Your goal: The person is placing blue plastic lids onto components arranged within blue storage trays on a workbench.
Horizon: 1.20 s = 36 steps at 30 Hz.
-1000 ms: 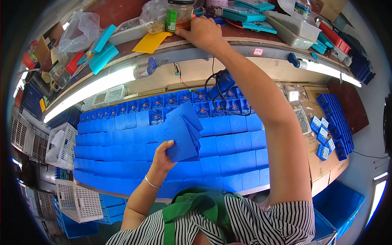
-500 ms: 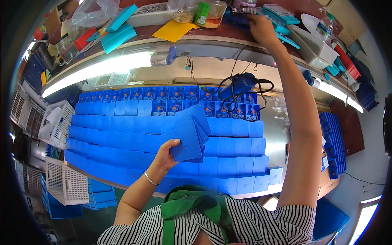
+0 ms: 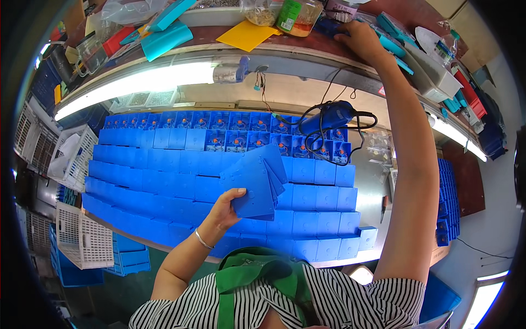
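Fanned out in my left hand (image 3: 226,211) is a small stack of flat blue plastic covers (image 3: 253,186), gripped at the lower left edge with the thumb on top. They hang over rows of blue boxes (image 3: 307,225) on the table, most topped by similar flat covers. Toward the back, uncovered boxes (image 3: 238,141) show wires and small orange parts inside. My right arm stretches up to the shelf, where my right hand (image 3: 364,41) is at a dark blue item (image 3: 329,26); its fingers are mostly hidden, so their grip is unclear.
A blue power tool (image 3: 335,115) with a looped black cable hangs over the back rows. A lit tube lamp (image 3: 142,88) runs under the shelf (image 3: 208,41). Jars, a yellow sheet (image 3: 246,35) and a white bin (image 3: 433,74) crowd the shelf. White crates (image 3: 82,236) stand at left.
The view has shifted slightly. My right hand has moved a little to the right along the shelf, beside the dark blue item. My left hand still holds the fanned covers.
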Each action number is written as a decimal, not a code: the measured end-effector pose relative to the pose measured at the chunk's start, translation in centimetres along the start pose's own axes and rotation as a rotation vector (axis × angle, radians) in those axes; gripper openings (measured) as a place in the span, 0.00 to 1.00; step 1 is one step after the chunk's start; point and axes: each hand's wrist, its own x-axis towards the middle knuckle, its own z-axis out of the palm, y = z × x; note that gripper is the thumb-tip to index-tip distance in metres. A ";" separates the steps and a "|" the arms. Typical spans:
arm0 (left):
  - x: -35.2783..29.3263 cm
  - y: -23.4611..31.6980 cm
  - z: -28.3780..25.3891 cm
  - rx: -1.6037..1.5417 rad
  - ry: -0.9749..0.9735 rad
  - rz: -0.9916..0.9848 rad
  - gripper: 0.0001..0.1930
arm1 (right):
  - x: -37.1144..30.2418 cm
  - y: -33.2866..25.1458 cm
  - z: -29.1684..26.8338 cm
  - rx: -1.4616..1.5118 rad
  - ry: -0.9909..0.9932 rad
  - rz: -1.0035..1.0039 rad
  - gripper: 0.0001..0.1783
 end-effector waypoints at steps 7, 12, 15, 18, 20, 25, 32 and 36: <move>0.6 -0.3 0.1 0.027 0.000 -0.018 0.19 | -2.2 -2.8 -0.6 -0.177 0.155 -0.081 0.10; 0.9 -0.1 1.1 0.086 -0.006 -0.031 0.21 | -5.4 -2.8 -1.1 0.104 0.393 -0.058 0.10; 1.4 0.0 2.3 0.129 -0.021 -0.028 0.22 | -4.0 -1.8 -2.8 0.168 0.547 0.034 0.11; 1.5 -0.2 3.1 0.133 -0.034 -0.018 0.22 | -1.2 -1.5 -4.3 0.262 0.438 0.005 0.08; 1.6 -0.5 3.7 0.133 -0.054 -0.017 0.21 | -0.8 0.4 -4.2 0.347 0.279 0.101 0.16; 1.2 -0.8 4.2 0.149 -0.051 -0.030 0.22 | -3.3 -0.1 -3.6 0.628 0.361 0.190 0.14; 1.7 -0.7 4.4 0.103 -0.067 -0.051 0.23 | -5.7 0.0 -4.1 0.889 0.485 0.227 0.12; 2.3 -0.9 4.7 0.104 -0.072 -0.044 0.22 | -7.3 -0.1 -4.7 1.111 0.529 0.268 0.10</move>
